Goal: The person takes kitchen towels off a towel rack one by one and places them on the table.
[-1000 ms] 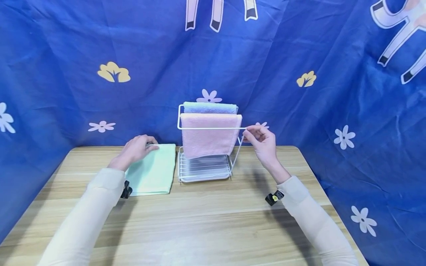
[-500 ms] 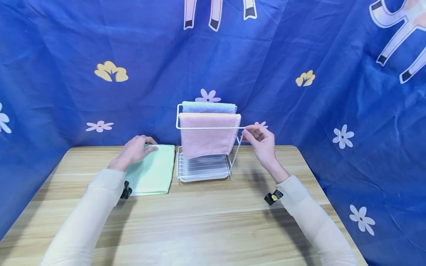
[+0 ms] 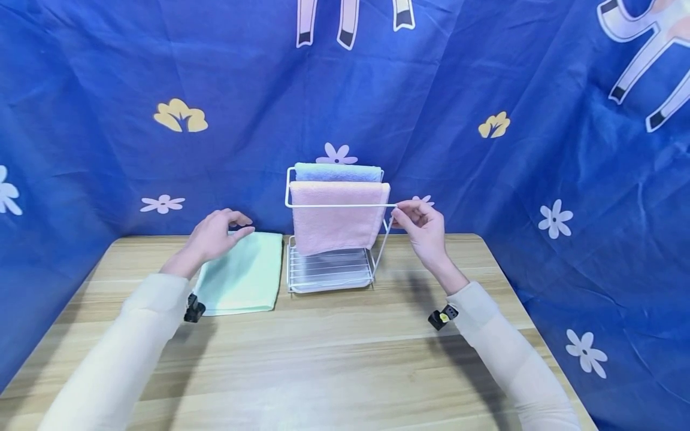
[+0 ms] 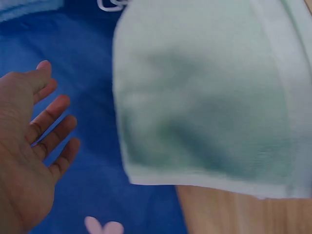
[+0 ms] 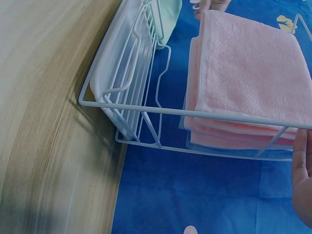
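A mint-green folded towel [image 3: 248, 275] lies flat on the table, left of a white wire towel rack [image 3: 345, 206]. My left hand [image 3: 211, 236] hovers over its far left part, with loose fingers and a gap between thumb and forefinger. In the left wrist view that hand [image 4: 29, 131] holds nothing and is apart from the towel. My right hand [image 3: 428, 232] pinches the front right upper corner of the rack between thumb and fingers. Over the rack's bars hang a pink towel [image 3: 336, 224] and, behind it, a light blue towel [image 3: 336, 173].
Low in the rack is a white tray [image 5: 105, 73] under a wire grid. The wooden table [image 3: 334, 359] ends at a blue curtain [image 3: 242, 120] printed with flowers and animal legs, which stands close behind the rack and to both sides.
My left hand has let go of the green towel's far edge and risen slightly up and to the left. The right hand keeps its pinch on the rack.
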A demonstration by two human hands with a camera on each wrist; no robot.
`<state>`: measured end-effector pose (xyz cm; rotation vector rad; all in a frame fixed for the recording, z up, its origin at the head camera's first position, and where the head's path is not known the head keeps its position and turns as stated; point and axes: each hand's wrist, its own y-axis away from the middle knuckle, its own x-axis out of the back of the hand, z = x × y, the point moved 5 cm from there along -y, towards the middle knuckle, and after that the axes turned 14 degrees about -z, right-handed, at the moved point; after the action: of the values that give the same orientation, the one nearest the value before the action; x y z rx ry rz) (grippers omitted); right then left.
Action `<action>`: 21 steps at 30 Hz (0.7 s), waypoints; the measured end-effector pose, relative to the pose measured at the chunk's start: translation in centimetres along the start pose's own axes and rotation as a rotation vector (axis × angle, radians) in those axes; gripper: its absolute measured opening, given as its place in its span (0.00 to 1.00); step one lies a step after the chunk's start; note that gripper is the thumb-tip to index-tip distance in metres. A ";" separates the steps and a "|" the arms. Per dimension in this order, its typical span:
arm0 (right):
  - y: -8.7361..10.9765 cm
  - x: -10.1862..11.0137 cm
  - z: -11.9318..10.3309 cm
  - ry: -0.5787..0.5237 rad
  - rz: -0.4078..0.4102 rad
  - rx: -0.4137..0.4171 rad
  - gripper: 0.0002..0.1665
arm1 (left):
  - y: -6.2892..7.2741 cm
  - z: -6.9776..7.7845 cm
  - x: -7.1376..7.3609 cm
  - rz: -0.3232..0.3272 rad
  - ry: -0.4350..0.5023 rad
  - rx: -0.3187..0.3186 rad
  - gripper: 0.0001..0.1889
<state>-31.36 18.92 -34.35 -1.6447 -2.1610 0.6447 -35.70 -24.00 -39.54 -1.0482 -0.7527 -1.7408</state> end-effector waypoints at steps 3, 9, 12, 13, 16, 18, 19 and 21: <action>-0.1 0.0 0.0 -0.001 -0.001 0.000 0.09 | 0.4 1.4 0.9 0.027 0.015 -0.029 0.19; -0.1 -0.2 -0.2 0.006 -0.003 0.003 0.06 | 1.4 4.4 2.8 0.095 0.057 -0.096 0.16; -0.1 -0.1 -0.1 0.000 0.000 0.003 0.10 | 1.9 5.9 3.8 0.138 0.080 -0.143 0.15; -0.1 -0.1 -0.1 -0.004 0.001 0.004 0.12 | 2.0 6.4 4.1 0.151 0.087 -0.157 0.15; -0.1 -0.1 0.0 -0.014 0.003 0.003 0.18 | 2.4 7.9 4.9 0.173 0.104 -0.188 0.15; 0.0 -0.1 -0.1 -0.017 0.003 -0.001 0.16 | 2.8 8.8 5.4 0.183 0.115 -0.202 0.15; 0.0 -0.1 -0.1 -0.016 0.001 -0.002 0.15 | 2.9 9.2 5.6 0.188 0.117 -0.209 0.15; 0.0 0.0 -0.1 -0.014 0.000 -0.002 0.13 | 3.1 10.0 6.0 0.200 0.117 -0.222 0.15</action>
<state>-31.29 18.90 -34.31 -1.6457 -2.1724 0.6565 -30.79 -19.19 -29.59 -1.1175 -0.3740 -1.7212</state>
